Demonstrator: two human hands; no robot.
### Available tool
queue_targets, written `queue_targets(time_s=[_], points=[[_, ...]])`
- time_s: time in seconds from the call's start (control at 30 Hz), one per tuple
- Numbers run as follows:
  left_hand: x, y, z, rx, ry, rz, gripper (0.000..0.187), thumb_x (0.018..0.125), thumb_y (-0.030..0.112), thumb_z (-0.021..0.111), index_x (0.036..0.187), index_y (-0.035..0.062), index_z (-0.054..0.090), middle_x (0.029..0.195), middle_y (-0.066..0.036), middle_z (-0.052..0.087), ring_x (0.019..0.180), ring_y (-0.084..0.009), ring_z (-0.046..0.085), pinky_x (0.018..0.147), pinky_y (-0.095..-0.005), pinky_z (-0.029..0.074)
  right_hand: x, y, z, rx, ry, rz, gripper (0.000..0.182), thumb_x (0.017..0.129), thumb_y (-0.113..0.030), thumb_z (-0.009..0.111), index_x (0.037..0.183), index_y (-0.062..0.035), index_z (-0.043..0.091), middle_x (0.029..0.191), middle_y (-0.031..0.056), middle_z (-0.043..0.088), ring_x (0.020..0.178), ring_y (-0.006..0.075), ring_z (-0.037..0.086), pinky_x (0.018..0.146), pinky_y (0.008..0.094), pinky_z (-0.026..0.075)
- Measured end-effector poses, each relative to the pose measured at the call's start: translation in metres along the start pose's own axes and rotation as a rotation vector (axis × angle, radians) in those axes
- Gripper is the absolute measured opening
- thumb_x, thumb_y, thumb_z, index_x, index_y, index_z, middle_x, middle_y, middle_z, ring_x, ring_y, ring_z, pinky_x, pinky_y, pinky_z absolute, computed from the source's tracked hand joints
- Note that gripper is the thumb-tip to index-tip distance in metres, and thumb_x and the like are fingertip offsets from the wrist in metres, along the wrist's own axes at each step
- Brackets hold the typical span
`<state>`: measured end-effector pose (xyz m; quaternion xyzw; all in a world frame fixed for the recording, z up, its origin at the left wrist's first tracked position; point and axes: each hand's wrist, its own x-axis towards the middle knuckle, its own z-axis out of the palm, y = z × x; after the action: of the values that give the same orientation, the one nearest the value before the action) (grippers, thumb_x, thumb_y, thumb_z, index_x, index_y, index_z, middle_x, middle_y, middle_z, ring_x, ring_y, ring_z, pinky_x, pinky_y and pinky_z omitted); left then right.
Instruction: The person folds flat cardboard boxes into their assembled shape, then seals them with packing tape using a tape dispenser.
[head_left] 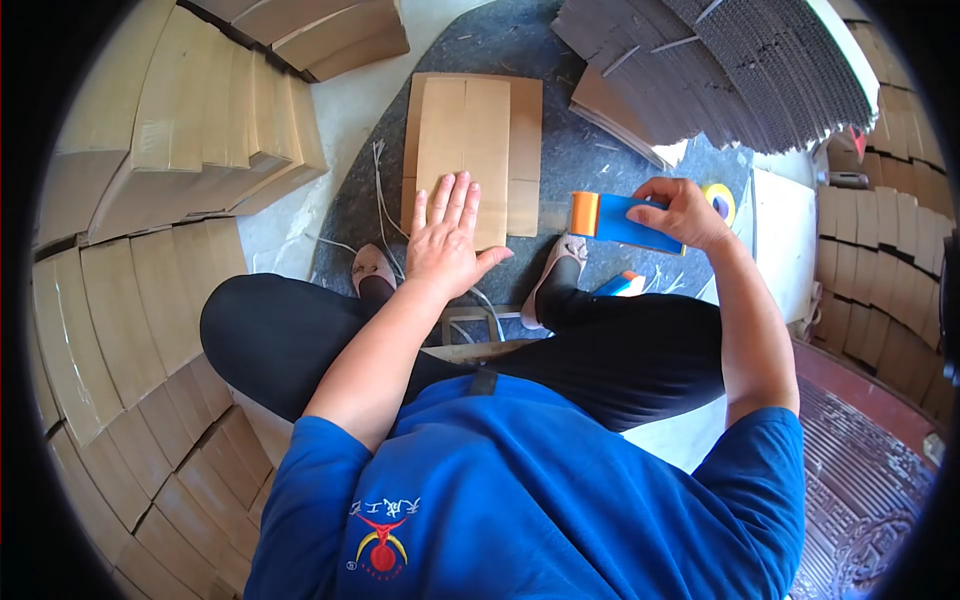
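Observation:
My left hand (pixel 445 242) lies flat, fingers spread, on a folded piece of brown cardboard (pixel 465 125). Beneath that piece, a wider cardboard layer (pixel 525 160) shows along its right side. To the right of the cardboard, my right hand (pixel 680 212) grips a tape dispenser (pixel 640 222) with a blue body and an orange end. The orange end points left, toward the cardboard. Just behind my right wrist is a yellow-rimmed roll of tape (pixel 722 203).
Another blue and orange tool (pixel 622 285) rests near my right knee. White straps (pixel 382 190) trail left of the cardboard. Stacks of brown cardboard (pixel 190 110) line the left side, and grey-edged corrugated sheets (pixel 720 70) are piled at the back right. More cartons (pixel 880 240) stand far right.

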<state>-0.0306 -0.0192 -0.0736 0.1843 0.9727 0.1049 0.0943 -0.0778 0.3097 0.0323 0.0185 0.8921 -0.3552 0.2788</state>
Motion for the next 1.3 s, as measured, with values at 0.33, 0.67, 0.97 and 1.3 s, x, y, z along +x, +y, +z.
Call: queue_targets(time_s=[0.33,0.67,0.97,1.3], points=[[0.0,0.001,-0.002,0.009,-0.009,0.011,0.092,0.086,0.072,0.05,0.156,0.0172,0.027,0.163,-0.011,0.016,0.152,-0.0277,0.008,0.122,-0.05,0.002,0.017,-0.016,0.034,-0.539,0.012,0.031,0.04,0.08,-0.045,0.072,0.102,-0.0128,0.072,0.095,0.0128,0.072,0.091,0.031,0.069,0.083,0.0402,0.053],[-0.002,0.003,-0.012,-0.012,-0.101,-0.007,0.101,0.078,0.063,0.068,0.156,0.0174,0.024,0.164,-0.013,0.012,0.152,-0.0296,0.006,0.121,-0.0532,0.002,0.044,-0.071,0.15,-0.589,0.017,0.035,0.028,0.083,-0.024,0.063,0.101,-0.004,0.065,0.094,0.0196,0.071,0.093,0.0338,0.07,0.08,0.0434,0.055],[-0.002,0.003,-0.011,-0.065,-0.062,0.022,0.111,0.067,0.057,0.079,0.155,0.0161,0.026,0.163,-0.014,0.014,0.151,-0.0308,0.008,0.121,-0.0525,0.003,0.064,0.001,0.221,-0.768,-0.172,-0.127,0.038,0.083,-0.024,0.062,0.115,-0.0025,0.06,0.097,0.0173,0.072,0.089,0.0319,0.071,0.073,0.0438,0.056],[0.085,-0.039,-0.016,-0.47,0.486,-0.278,0.014,0.088,0.01,0.059,0.097,0.0126,0.07,0.11,-0.011,0.064,0.101,-0.0311,0.063,0.089,-0.0446,0.048,0.017,-0.066,0.221,-0.571,-0.503,-0.111,0.038,0.082,-0.035,0.064,0.112,-0.0115,0.068,0.109,0.0153,0.07,0.105,0.033,0.067,0.088,0.0437,0.053]])
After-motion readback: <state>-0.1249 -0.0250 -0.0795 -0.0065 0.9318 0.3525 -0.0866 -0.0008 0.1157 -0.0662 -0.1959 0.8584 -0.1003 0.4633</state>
